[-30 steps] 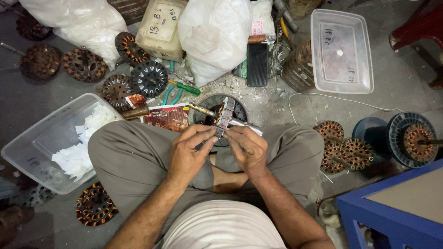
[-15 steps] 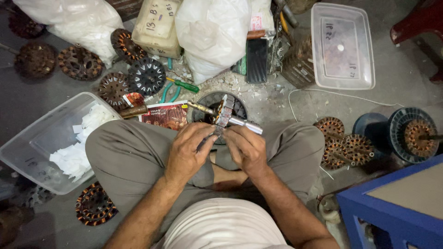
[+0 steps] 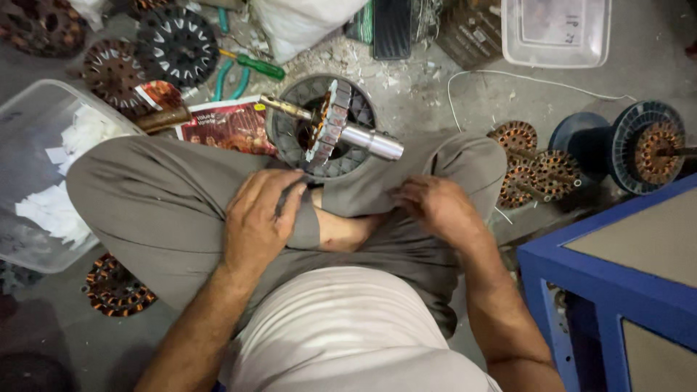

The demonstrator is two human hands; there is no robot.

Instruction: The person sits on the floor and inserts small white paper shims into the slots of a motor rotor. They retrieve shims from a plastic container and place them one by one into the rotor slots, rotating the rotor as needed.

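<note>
Left hand pinches a thin dark tool; right hand rests empty on the trousers. Motor core waits at twelve o'clock, needing a steadying grip.

Single head view, steep downward, close over lap, floor ahead.

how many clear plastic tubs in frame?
2. One clear tub at the left edge beside the person's knee, holding white scraps. The other tub at top right, cut by the frame. More may lie outside the view.

Both hands rest palm-down on crossed legs.
</note>
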